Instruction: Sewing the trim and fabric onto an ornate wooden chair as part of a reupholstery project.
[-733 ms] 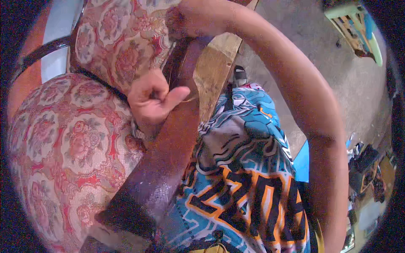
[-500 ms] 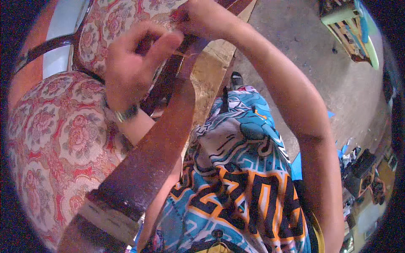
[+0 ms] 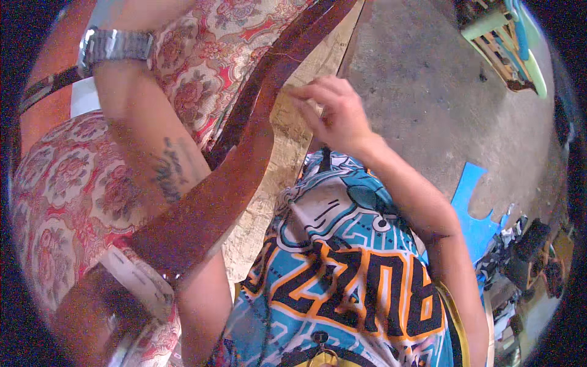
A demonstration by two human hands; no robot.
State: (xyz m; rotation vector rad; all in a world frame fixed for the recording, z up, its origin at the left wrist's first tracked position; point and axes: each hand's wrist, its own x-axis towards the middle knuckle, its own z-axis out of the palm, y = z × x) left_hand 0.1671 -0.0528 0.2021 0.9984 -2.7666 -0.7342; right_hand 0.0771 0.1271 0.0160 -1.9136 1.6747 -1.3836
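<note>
A curved dark wooden frame [image 3: 244, 165], seemingly a chair or sofa arm, runs diagonally before me. Floral upholstery in red, pink and cream [image 3: 67, 177] lies along its left side. My left arm passes beneath the wood, and my left hand [image 3: 147, 13] is at the top left over the fabric, beyond a metal watch; its fingers are out of the picture. My right hand [image 3: 338, 116] is just right of the wooden edge, thumb and fingers drawn together; whatever they pinch is too small to make out. A thin thread [image 3: 282, 58] crosses the wood above it.
Bare tan backing [image 3: 247, 244] shows along the frame's right side. A pale green and blue slatted item [image 3: 510, 55] stands on the concrete floor [image 3: 416, 79] at far right. Blue sheet material [image 3: 471, 214] and assorted clutter [image 3: 532, 257] lie at right.
My left hand has gone up and left, away from the wood, nearly leaving the picture. My right hand has come down and right from the top of the frame.
</note>
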